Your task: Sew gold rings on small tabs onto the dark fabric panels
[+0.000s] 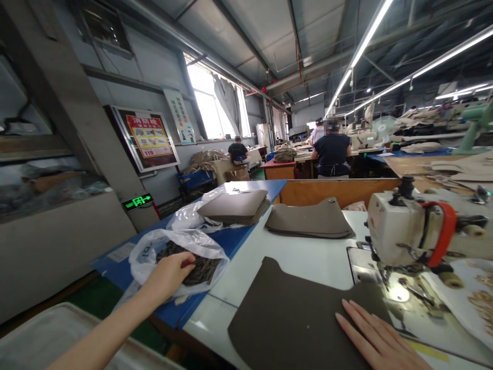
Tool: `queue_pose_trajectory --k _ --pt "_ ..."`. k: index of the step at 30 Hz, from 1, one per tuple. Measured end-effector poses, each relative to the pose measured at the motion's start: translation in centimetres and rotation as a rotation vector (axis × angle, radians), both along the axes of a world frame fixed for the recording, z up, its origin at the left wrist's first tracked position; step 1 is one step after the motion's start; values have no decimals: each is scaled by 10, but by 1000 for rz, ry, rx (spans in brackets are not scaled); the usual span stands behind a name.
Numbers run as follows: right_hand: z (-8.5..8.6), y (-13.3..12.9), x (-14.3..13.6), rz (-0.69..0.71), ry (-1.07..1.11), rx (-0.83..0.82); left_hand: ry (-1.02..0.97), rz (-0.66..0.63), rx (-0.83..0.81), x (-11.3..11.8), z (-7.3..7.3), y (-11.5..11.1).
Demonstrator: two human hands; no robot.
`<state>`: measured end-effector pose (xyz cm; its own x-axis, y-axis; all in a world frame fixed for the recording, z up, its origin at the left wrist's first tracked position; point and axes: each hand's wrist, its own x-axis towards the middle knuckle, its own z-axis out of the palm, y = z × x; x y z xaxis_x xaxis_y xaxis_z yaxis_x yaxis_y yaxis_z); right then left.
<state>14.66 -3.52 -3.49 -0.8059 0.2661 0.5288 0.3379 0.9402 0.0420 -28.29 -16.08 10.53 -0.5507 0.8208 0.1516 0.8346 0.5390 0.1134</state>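
My left hand (174, 271) reaches into a clear plastic bag (144, 246) filled with small dark fabric strips (204, 270). Its thumb and fingers are curled together over the strips; whatever they hold is hidden. Flat on a dark grey-brown cut panel (292, 313) lies my right hand (373, 334), fingers stretched out. The panel rests on the pale sewing table (215, 313), its far right corner close to the needle area of a white sewing machine (400, 226) with a lit work plate.
A stack of similar panels (310, 218) lies behind the panel, and a thicker stack (234, 205) sits on the blue table (265, 190). Gold-coloured pieces (483, 303) lie at far right. A co-worker (332, 151) sits further off. A pale bin (50, 329) stands lower left.
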Motion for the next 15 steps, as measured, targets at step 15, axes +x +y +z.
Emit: queue_pose_trajectory --k 15 --pt "14 -11 -2 -52 -69 186 111 -226 -54 0 -15 -6"
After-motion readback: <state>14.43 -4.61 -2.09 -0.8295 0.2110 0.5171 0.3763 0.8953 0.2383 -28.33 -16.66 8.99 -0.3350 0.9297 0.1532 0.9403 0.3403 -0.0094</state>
